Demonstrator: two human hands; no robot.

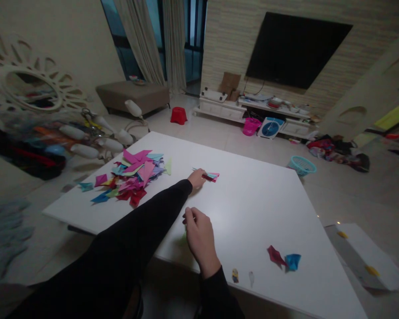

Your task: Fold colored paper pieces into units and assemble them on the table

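My left hand (197, 179) is stretched far across the white table (249, 208), its fingers closed on a small bunch of coloured papers (213, 177) in pink, teal and dark red. A thin pointed tip sticks out past its far side. Nearer to me, my right hand (202, 235) is raised over the table edge with curled fingers; whatever they pinch is hidden. Something pale green shows faintly behind that hand. Left of both hands lies a heap of folded paper pieces (142, 170) in many colours.
At the right front of the table lie a dark red folded paper (275, 256) and a blue one (292, 261). Two small stickers (235, 275) are near the front edge. A turquoise basket (302, 165) stands beyond the right edge; a red stool (178, 115) is on the floor behind.
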